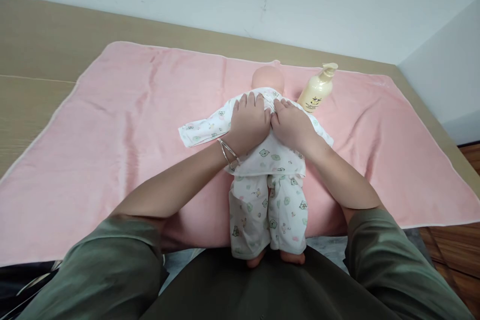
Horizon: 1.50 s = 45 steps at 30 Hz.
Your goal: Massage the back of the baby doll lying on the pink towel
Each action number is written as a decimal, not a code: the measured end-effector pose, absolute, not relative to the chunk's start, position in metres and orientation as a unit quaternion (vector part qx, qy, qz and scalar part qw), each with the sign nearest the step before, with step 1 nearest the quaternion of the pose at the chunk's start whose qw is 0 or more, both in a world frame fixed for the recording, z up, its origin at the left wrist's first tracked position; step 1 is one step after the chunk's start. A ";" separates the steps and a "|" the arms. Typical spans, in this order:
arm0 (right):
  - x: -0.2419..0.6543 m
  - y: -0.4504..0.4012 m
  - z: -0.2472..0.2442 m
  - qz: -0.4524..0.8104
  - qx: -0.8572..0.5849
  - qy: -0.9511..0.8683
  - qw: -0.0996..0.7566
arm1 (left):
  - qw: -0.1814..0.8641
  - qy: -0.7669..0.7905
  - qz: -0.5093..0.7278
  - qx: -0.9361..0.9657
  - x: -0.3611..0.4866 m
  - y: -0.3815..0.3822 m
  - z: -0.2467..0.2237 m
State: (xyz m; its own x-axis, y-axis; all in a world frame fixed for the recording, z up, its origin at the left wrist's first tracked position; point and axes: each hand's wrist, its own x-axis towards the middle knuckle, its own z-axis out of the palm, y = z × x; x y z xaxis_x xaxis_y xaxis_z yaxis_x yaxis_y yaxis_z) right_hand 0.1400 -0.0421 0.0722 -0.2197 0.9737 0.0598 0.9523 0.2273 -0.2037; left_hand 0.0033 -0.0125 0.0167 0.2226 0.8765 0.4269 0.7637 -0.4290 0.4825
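A baby doll (267, 78) in a white printed top (265, 157) and matching trousers (249, 215) lies stretched out on a pink blanket (157, 110). Its bald head points away from me, its feet toward my body; no face shows. My left hand (250, 119) rests on the upper part of the top, fingers stretched toward the doll's neck. Beside it, my right hand (291, 122) lies on the same cloth, its fingers slightly bent and pointing up and left. The two hands meet at the thumbs over the middle of the torso. Neither lifts anything.
A pale yellow pump bottle (317, 91) stands on the blanket just right of the doll's head. Beneath the blanket is a wooden table (41, 35), with a white wall (210, 0) behind it. The doll's feet hang near the table's front edge, close to my body.
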 end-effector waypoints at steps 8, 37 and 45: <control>0.153 -0.021 0.065 0.101 -0.605 -0.783 0.097 | 0.084 0.511 0.315 0.795 0.004 -0.022 0.023; 0.140 -0.044 0.078 0.134 -0.629 -0.763 0.061 | 0.038 0.536 0.217 0.815 -0.004 -0.012 0.040; 0.149 -0.025 0.068 0.084 -0.630 -0.767 0.085 | 0.002 0.539 0.228 0.811 0.004 -0.042 0.041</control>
State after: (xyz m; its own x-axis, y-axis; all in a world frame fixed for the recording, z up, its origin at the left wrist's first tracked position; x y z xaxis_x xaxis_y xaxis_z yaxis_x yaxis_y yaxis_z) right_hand 0.1494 -0.0247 0.0679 -0.1905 0.9814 0.0250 0.9527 0.1910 -0.2365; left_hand 0.0038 -0.0423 0.0409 0.3153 0.8748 0.3679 0.8726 -0.4196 0.2500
